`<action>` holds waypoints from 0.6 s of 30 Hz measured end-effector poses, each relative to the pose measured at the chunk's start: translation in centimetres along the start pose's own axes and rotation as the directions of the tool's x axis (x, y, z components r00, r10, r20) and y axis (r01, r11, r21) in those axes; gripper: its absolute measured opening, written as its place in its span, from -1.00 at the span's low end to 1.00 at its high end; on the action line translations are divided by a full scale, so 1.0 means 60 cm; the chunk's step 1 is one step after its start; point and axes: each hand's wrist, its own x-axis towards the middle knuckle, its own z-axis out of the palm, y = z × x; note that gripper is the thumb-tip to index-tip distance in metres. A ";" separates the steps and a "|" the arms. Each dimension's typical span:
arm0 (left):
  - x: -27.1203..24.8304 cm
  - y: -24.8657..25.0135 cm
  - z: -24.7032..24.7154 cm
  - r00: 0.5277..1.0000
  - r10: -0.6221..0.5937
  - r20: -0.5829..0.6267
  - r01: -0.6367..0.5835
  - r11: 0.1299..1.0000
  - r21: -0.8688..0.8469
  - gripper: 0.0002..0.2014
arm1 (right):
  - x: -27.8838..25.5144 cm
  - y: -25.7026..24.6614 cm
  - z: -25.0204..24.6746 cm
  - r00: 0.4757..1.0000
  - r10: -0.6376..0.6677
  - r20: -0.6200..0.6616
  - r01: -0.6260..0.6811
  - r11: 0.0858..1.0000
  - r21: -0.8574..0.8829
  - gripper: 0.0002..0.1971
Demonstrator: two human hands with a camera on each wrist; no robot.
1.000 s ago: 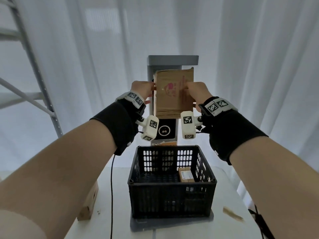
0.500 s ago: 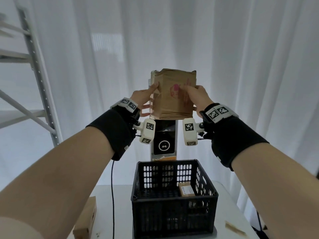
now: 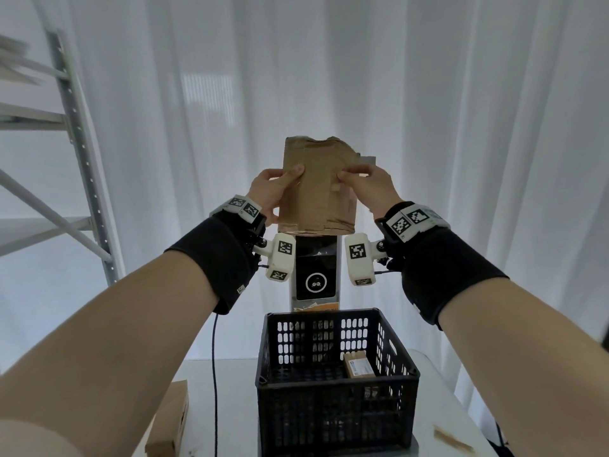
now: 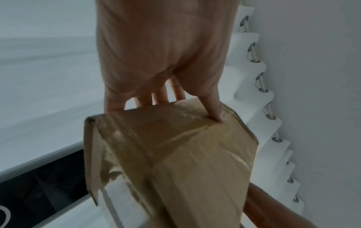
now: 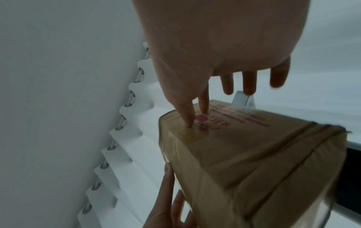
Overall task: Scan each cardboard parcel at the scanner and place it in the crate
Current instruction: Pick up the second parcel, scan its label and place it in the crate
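Both hands hold a taped brown cardboard parcel [image 3: 316, 186] upright in front of the scanner's head, above its dark screen [image 3: 315, 275]. My left hand [image 3: 272, 192] grips the parcel's left side, thumb on the near face and fingers behind. My right hand [image 3: 369, 188] pinches the right side with thumb and forefinger. The left wrist view shows the thumb pressed on the taped parcel [image 4: 175, 154]. In the right wrist view the parcel [image 5: 254, 146] carries red print. The black slatted crate [image 3: 333, 390] stands below, with a small labelled parcel [image 3: 359, 369] inside.
The scanner post [image 3: 314, 301] rises behind the crate on a white table [image 3: 230, 407]. A flat cardboard box [image 3: 171, 420] lies at the table's left edge beside a black cable [image 3: 215, 374]. A metal shelf frame [image 3: 79, 143] stands left; white curtains hang behind.
The parcel has been turned in my hands: its red-printed face no longer faces me and a plain taped face does. The view has tilted upward.
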 end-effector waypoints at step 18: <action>-0.010 -0.001 0.004 0.996 0.027 0.087 -0.018 0.995 -0.101 -0.69 | -0.029 -0.013 -0.012 0.991 0.106 0.077 -0.120 0.968 0.221 -0.60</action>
